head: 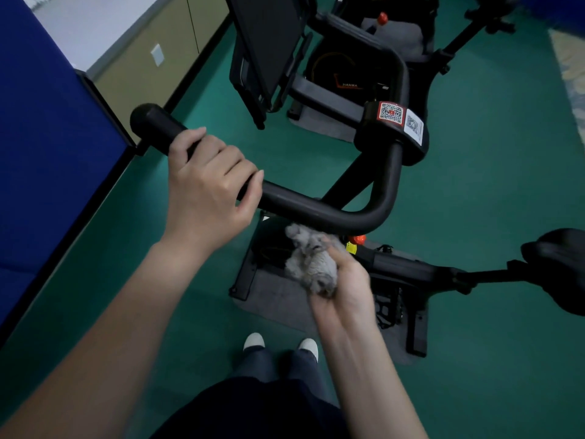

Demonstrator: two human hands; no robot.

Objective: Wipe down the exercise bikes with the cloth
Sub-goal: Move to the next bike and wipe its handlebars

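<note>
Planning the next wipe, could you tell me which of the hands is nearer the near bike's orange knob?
Right. The right hand, holding the cloth, sits just below the orange knob; the left hand grips the handlebar well off to its left.

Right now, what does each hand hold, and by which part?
Left hand grips the black handlebar near its end; right hand clutches the bunched grey fluffy cloth.

Floor (474, 185): green covering, continuous across the room. Left side: blue panel (41, 147) with a black edge frame (104, 106). Behind it: beige wall panels (142, 68) carrying one white plate (157, 54), with white wall (95, 20) above. Grey mat (272, 299) lies on the floor. Patterned rug (569, 58) at the right edge.
</note>
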